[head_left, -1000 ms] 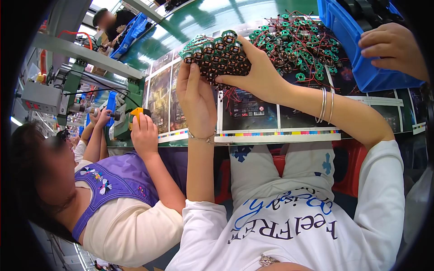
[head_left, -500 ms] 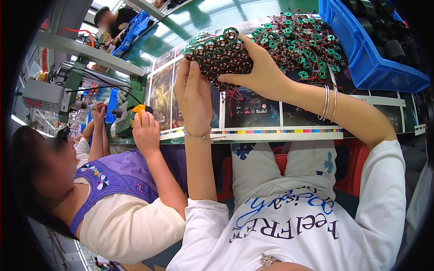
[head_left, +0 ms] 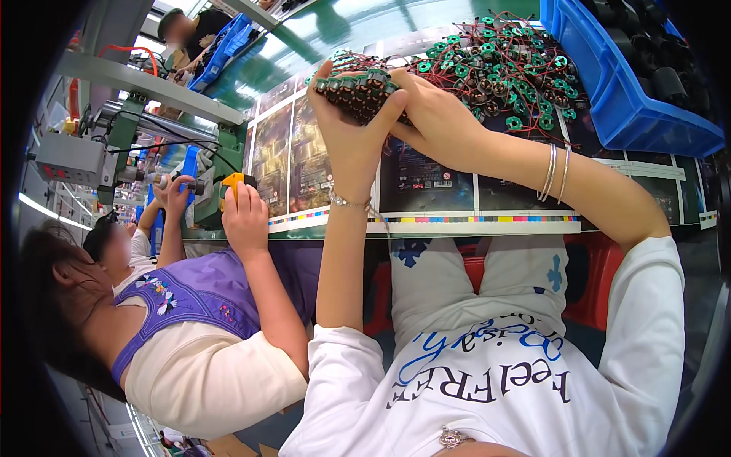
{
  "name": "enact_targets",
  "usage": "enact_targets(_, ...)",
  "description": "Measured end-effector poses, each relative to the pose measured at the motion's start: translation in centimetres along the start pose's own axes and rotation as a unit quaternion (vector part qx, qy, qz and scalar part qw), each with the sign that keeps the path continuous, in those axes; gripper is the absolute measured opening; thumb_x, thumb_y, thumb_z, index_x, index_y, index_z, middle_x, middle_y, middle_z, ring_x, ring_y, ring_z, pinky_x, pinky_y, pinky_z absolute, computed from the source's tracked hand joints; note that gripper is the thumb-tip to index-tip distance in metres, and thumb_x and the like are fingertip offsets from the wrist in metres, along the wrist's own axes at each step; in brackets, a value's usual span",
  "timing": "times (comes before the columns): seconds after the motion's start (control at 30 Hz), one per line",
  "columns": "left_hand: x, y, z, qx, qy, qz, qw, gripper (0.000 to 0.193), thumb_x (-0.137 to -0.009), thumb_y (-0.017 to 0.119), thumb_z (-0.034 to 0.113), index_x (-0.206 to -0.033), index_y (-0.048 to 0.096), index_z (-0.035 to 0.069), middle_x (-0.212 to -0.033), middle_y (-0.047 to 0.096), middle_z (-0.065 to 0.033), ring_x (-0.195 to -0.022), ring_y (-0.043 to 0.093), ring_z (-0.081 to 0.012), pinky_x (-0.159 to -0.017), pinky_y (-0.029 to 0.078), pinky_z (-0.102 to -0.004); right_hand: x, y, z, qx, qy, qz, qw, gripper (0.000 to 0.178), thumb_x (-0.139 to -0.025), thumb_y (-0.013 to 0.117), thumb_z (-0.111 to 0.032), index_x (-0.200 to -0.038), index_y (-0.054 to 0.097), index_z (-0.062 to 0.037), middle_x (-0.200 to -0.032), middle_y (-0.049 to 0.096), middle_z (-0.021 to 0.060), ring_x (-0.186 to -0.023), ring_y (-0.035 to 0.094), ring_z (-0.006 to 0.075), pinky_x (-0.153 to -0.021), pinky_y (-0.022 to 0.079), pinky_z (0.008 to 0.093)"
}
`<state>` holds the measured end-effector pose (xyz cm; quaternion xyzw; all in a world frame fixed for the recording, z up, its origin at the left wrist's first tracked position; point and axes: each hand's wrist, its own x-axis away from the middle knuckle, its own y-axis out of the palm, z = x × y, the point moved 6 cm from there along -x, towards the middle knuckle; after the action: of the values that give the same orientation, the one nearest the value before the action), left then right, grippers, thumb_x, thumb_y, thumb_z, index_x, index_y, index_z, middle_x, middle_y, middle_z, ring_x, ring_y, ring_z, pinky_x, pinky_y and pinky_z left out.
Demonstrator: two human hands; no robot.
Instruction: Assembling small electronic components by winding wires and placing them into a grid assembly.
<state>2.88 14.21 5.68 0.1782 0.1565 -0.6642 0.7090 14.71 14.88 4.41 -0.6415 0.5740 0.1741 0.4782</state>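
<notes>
Between my hands is a tight cluster of small round motor stators [head_left: 352, 91], with dark copper windings, green rims and red wires. My left hand [head_left: 349, 148] wraps its near and left side, the thumb pointing up along it. Around the right side closes my right hand [head_left: 438, 122], its fingers partly hidden behind the cluster. The cluster is tilted, held above the table. Just beyond my right hand lies a loose heap of similar stators [head_left: 502, 72], with green circuit boards and tangled red wires.
Printed sheets [head_left: 426, 179] cover the table's near part. A blue bin [head_left: 609, 114] of black cylindrical parts stands at the right. On my left a co-worker in purple [head_left: 205, 293] holds a yellow-and-black object [head_left: 234, 183] beside a bench machine [head_left: 76, 160]. Another blue bin [head_left: 225, 57] stands farther off.
The cluster has tipped, showing its green rims more and its winding faces less. My left hand has shifted slightly right, and my right hand has come lower, nearer the left thumb.
</notes>
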Motion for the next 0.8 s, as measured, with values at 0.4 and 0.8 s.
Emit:
enact_targets(0.4,-0.3,-1.0,-2.7,-0.106,0.041,0.077,0.991,0.082,-0.070,0.082,0.008,-0.135,0.032,0.010,-0.112,0.054,-0.0094,-0.096,0.055,-0.0195,-0.083,0.047,-0.0289,-3.0,-2.7,-1.5,0.285,0.005,-0.428,0.857,0.030,-0.079,0.067,-0.027,-0.097,0.061,-0.0032,-0.079,0.067,0.0113,-0.066,0.064,0.0299,-0.062,0.052,0.0371)
enact_targets(0.8,0.3,1.2,-2.0,-0.297,0.136,0.040,0.944,0.089,-0.064,0.084,0.020,-0.132,0.026,0.008,-0.113,0.052,-0.0176,-0.092,0.057,-0.0262,-0.083,0.048,-0.0354,-4.0,-3.8,-3.9,0.305,-0.046,-0.143,0.941,0.033,-0.088,0.061,-0.040,-0.101,0.060,-0.0091,-0.071,0.065,0.0091,-0.057,0.061,0.0221,-0.057,0.049,0.0331)
